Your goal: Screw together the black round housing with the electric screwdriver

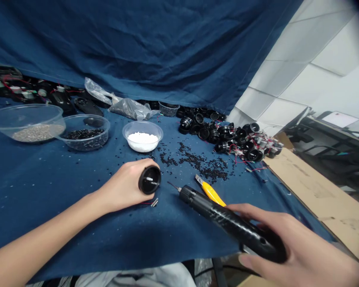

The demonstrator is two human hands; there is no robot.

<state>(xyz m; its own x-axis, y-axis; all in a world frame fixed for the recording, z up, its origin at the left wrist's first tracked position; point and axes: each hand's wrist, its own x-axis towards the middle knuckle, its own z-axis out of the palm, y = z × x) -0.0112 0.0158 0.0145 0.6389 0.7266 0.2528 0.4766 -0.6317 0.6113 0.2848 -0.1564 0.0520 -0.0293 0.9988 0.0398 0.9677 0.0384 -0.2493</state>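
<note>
Steadying round black housing (149,179) in my clasping left hand (126,186); right hand (290,243) clenches electric screwdriver (227,223); I'd square its tip first.

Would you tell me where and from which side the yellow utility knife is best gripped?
Probably by the yellow utility knife handle's middle, from above: it lies flat on the blue cloth, blade end pointing away, its near end hidden behind the electric screwdriver.
</note>
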